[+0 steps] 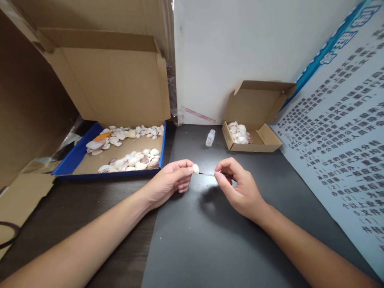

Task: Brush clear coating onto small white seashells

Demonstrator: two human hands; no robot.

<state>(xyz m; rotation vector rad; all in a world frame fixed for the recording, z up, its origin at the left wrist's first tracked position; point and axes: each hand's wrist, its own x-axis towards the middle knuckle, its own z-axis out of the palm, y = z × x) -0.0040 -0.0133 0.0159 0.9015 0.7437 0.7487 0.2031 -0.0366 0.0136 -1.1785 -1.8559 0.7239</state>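
Observation:
Between the thumb and fingertips of my left hand (pixel 177 176) is a small white ribbed seashell (pixel 196 168). My right hand (pixel 237 184) pinches a thin applicator (pixel 207 174), whose slim stem points left and reaches the shell's edge or lies very close to it. The applicator's dark handle is mostly hidden by my fingers. Both hands are above the grey mat (pixel 192 240). Just beyond them stands a small whitish glass bottle (pixel 210 138) with no cap visible on its neck.
At the left, a blue-edged cardboard box (pixel 164 146) holds many seashells (pixel 138 160) in two groups. A smaller cardboard box (pixel 255 147) at the back right contains white shells (pixel 238 133). A printed board (pixel 339 128) leans along the right side; a white panel (pixel 234 44) stands behind.

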